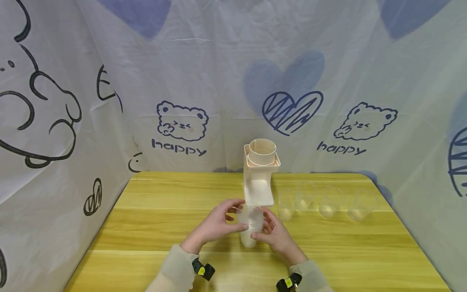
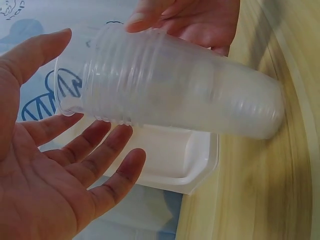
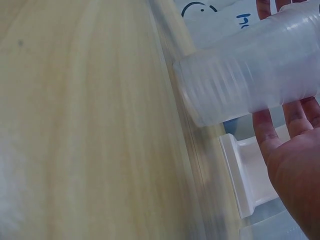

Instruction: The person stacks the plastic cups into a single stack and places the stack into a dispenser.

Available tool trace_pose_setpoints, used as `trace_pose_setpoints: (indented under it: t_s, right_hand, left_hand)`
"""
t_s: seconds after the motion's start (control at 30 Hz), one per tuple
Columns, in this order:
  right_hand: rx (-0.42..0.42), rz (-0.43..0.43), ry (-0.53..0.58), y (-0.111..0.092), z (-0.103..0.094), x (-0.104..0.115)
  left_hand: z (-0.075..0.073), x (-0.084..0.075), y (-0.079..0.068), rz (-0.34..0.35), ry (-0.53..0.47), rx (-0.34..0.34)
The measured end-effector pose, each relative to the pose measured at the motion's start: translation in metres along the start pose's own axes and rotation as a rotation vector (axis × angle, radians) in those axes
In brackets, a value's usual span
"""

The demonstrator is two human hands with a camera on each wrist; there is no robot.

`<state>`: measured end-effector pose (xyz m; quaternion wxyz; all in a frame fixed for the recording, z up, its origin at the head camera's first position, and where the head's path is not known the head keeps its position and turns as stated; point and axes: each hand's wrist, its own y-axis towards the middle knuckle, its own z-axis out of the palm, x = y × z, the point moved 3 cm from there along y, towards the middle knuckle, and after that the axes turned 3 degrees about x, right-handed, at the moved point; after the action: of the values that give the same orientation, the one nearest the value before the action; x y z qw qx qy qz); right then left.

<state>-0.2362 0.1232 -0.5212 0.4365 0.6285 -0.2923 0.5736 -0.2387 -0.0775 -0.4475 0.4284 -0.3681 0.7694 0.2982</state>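
A stack of clear plastic cups (image 2: 200,90) is held up between both hands in front of a cream-coloured stand. My right hand (image 1: 278,236) grips the stack, thumb across its near side and fingers behind. The left hand (image 1: 221,223) spans the rim end, thumb on one side and fingertips on the other, around the end cup (image 2: 71,75). That cup's rim sits a wider gap from the other, closely nested rims. In the right wrist view, the stack (image 3: 250,70) lies tilted over the right fingers (image 3: 267,130), its base toward the table.
The cream stand (image 1: 258,182), topped by a round open cylinder (image 1: 262,152), is at the table's back edge. Several single clear cups (image 1: 327,205) stand right of it on the wooden table (image 1: 164,215). A printed cloth (image 1: 226,81) hangs behind.
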Motion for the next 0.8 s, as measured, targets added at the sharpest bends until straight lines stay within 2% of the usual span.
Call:
trace_pose_setpoints:
  t_s: [0.5, 0.8]
  right_hand:
    - [0.013, -0.01, 0.013, 0.0, 0.0, 0.0]
    - [0.013, 0.009, 0.021, -0.001, 0.0, -0.001]
  left_hand:
    - [0.005, 0.01, -0.001, -0.032, 0.042, 0.007]
    - [0.008, 0.013, -0.002, -0.052, 0.012, 0.028]
